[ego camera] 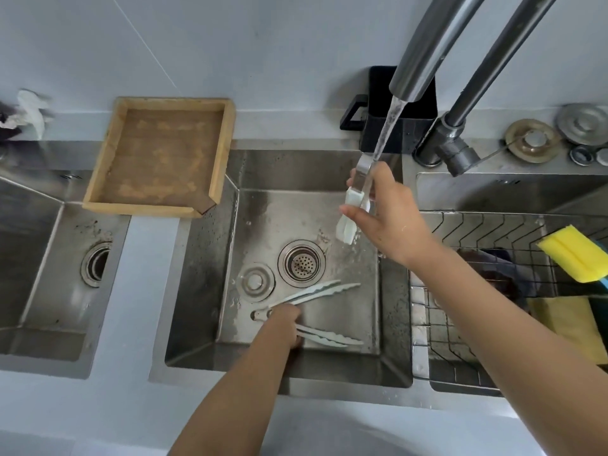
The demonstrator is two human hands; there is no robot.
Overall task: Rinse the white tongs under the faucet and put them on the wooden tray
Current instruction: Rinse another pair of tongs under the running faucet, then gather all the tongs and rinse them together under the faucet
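The right hand (388, 209) grips one pair of white tongs (353, 205) under the faucet (424, 51), over the far right part of the middle sink basin (371, 330). These tongs have a metal upper section and white plastic tips. Their long axis runs near-vertical, tilted slightly, with the metal end up and far, and the white tips pointing down and near, toward the basin floor. The fingers are wrapped around the tongs at mid-length, thumb on the left side, and the two arms are pressed together. The water stream (386, 130) falls from the spout onto the upper metal end, just above the hand. The left hand (286, 324) is lowered to the basin floor, closed over the hinge ends of two further white tongs (316, 291) lying flat there; how firmly it holds them cannot be told. Those two pairs fan out to the right, one pointing right and slightly far, the other right and slightly near, with scalloped tips. The strainer drain (301, 263) and a round drain stopper (255, 282) lie just beyond them. The wooden tray (98, 179) sits on the counter to the far left of the basin, well apart from both hands.
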